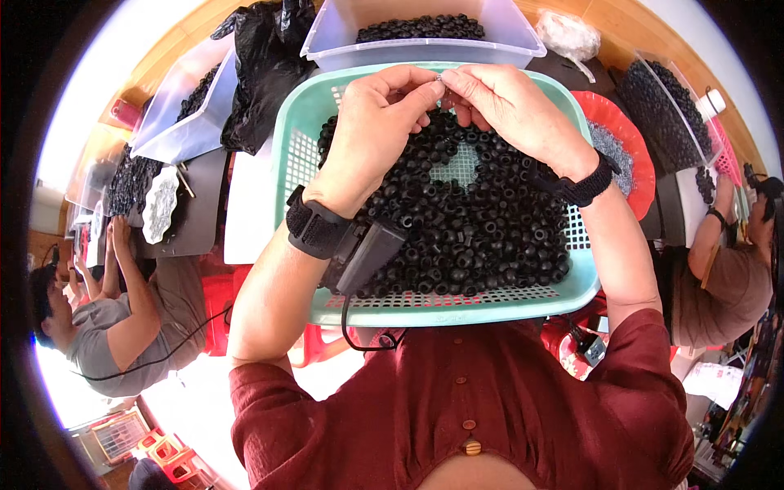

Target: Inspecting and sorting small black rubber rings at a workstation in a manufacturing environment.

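Above the far side of a mint-green plastic basket [457, 314], my left hand [376, 114] and my right hand [510, 106] meet at the fingertips. Each is closed in a pinch, thumb against forefinger. Between them shows a tiny silvery piece [439, 77], too small to name and mostly covered by the fingers. Below lie a great many small black ring-shaped parts [482, 245] with a hole through each, heaped over the basket floor. A patch of bare mesh [457, 166] shows among them. Both wrists wear black straps, the left one with a black box.
Beyond the basket stands a clear bin [425, 53] of black parts, beside a black plastic bag [265, 73]. A red dish [629, 139] with small grey pieces sits at the right, partly behind my wrist. Co-workers [122, 327] sit on both sides; more bins flank them.
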Demonstrator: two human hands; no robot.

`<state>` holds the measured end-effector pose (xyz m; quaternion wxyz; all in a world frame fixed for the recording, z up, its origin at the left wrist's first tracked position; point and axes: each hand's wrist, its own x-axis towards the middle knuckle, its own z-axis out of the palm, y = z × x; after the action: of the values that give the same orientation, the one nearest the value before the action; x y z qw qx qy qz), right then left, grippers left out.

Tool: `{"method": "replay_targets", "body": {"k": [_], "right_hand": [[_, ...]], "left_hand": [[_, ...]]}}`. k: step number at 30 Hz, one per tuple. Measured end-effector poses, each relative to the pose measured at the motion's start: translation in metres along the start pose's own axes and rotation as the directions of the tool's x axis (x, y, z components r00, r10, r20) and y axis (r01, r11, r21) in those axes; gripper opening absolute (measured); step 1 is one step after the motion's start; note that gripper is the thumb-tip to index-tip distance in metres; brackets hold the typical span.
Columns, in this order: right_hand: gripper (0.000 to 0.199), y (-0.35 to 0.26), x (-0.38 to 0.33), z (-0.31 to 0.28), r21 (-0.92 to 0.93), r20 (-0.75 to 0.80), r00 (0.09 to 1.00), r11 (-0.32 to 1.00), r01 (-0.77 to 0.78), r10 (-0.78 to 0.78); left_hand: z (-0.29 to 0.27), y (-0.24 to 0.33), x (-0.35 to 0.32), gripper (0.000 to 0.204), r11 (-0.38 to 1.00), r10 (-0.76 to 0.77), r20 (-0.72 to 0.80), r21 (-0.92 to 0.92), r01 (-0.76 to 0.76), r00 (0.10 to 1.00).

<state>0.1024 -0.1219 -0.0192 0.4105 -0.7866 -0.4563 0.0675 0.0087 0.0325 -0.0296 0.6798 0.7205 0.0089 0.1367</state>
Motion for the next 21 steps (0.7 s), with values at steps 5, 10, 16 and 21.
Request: {"method": "replay_targets", "body": {"k": [5, 10, 16, 21], "right_hand": [[0.036, 0.004, 0.000, -0.001, 0.209, 0.084, 0.996, 0.977, -0.049, 0.032], [0.032, -0.004, -0.002, -0.003, 0.140, 0.020, 1.000, 0.990, 0.013, -0.016], [0.022, -0.004, -0.004, 0.001, -0.058, -0.124, 0.980, 0.987, 0.149, -0.156], [0.013, -0.006, -0.006, 0.003, -0.265, -0.277, 0.886, 0.916, 0.300, -0.371]], "left_hand": [[0.003, -0.001, 0.000, 0.015, 0.998, 0.048, -0.050, 0.034, -0.046, 0.998], [0.003, -0.002, 0.000, 0.015, 0.993, 0.091, -0.070, 0.087, -0.085, 0.993], [0.000, -0.003, 0.001, 0.015, 0.999, 0.021, -0.040, 0.041, -0.020, 0.999], [-0.003, -0.005, 0.003, 0.015, 0.988, -0.106, 0.011, -0.110, 0.107, 0.994]]}}
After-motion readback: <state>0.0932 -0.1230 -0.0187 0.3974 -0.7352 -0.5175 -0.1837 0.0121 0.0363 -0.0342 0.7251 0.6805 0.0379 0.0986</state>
